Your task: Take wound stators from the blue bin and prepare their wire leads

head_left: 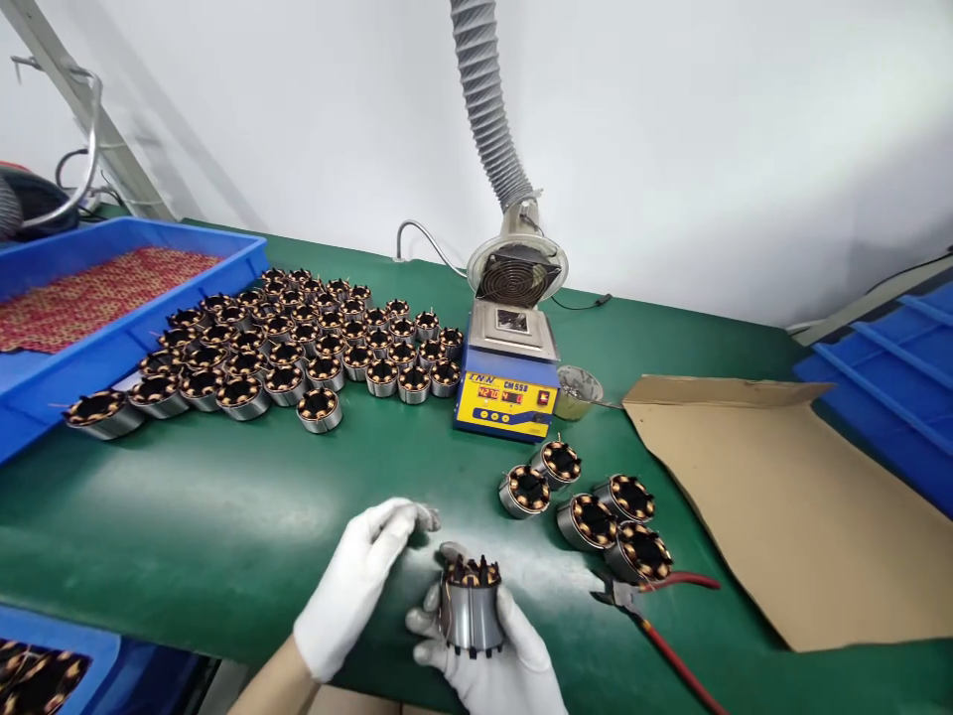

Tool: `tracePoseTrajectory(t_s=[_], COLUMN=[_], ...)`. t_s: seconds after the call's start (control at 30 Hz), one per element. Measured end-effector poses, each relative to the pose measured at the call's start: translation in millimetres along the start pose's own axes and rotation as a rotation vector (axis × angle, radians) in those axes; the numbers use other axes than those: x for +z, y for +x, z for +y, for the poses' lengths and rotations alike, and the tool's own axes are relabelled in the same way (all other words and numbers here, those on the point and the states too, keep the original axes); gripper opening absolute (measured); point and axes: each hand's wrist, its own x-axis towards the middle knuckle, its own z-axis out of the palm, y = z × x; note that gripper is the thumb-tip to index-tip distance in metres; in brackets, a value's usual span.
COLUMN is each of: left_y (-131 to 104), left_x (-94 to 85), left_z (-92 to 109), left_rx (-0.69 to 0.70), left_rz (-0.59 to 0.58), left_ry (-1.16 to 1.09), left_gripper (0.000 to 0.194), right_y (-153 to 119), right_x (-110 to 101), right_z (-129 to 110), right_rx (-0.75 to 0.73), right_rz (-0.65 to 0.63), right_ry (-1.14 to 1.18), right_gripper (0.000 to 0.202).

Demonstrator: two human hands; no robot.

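Note:
My right hand point(500, 663), in a white glove, grips a metal motor stator point(472, 608) with black teeth and copper coils, held above the green table's near edge. To its upper left is my left hand point(364, 571), also gloved, its fingers bent and pressed together near the stator without touching it. Whether a small item sits between those fingertips is too small to tell. Right of my hands, several stators point(591, 520) stand in a group. Beside them lie cutters with red handles point(662, 636).
Rows of stators point(285, 356) cover the left of the green table point(260, 516). A blue tray point(134, 343) with red parts lies beyond. Centrally stand a yellow-blue solder pot point(506, 402), an extraction duct point(487, 99) and a small cup point(577, 392). Cardboard point(789, 506) and a blue crate point(900, 387) occupy the right.

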Motion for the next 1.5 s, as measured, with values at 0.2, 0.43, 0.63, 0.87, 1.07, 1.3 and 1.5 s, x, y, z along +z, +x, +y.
tracePoseTrajectory(t_s=[0.2,0.43,0.63,0.87,1.07,1.3,1.5], left_y=[-9.5,8.1,-8.4,-5.8,3.1,-3.1,7.1], left_x=[7.3,15.4,2.7,24.3,17.6,18.6,6.3], left_z=[-12.0,3.7,-20.7,-8.1,-9.6,-0.7,-16.3], left_rx=[-0.003,-0.061,-0.113,-0.164,-0.082,-0.236,-0.034], left_rz=[-0.309,0.018,-0.171,-0.025,0.186,0.081,0.055], left_ry=[0.250,-0.144,0.061,-0.277,-0.739,-0.369,-0.497], left_gripper=[0.081,0.027,0.071,0.018,0.031,0.018,0.052], right_y=[-0.2,-2.6,1.5,-3.7,-4.5,0.0,1.2], right_x=[0.1,1.0,-6.7,-1.0,4.5,8.7,0.1], right_z=[-1.8,-3.8,-4.9,-5.5,-10.7,1.0,15.1], right_rx=[0.035,0.056,0.051,0.165,0.189,-0.147,-0.456], right_rz=[0.084,0.044,0.064,0.022,-0.003,0.233,0.683], right_ry=[0.036,-0.012,0.086,0.044,0.068,-0.334,-1.054], right_gripper=[0.037,0.043,0.044,0.046,0.047,0.051,0.053])
